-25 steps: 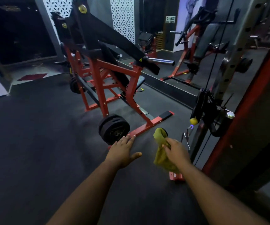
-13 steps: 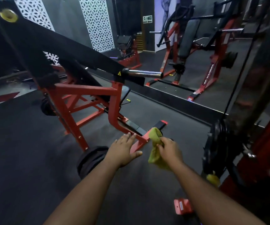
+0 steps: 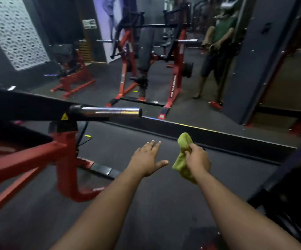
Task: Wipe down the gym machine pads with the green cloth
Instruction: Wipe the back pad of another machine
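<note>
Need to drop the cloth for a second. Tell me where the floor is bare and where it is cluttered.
Bare dark floor runs ahead of both hands, bordered by the red machine frame on the left and the raised black ledge beyond. The left hand hovers open above it; the right hand grips the green cloth. Crowded: under the chrome bar, and the dark equipment at the right.

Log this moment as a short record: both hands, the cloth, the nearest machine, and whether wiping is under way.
left hand: open, fingers spread, held over the floor, touching nothing
right hand: grip closed round the cloth
cloth: green, bunched, hanging from the right hand, off any surface
machine: red frame at left, with a chrome bar sticking out to the right
mirror: ahead, showing a red machine and a person
wiping: not under way; cloth touches no pad
</note>
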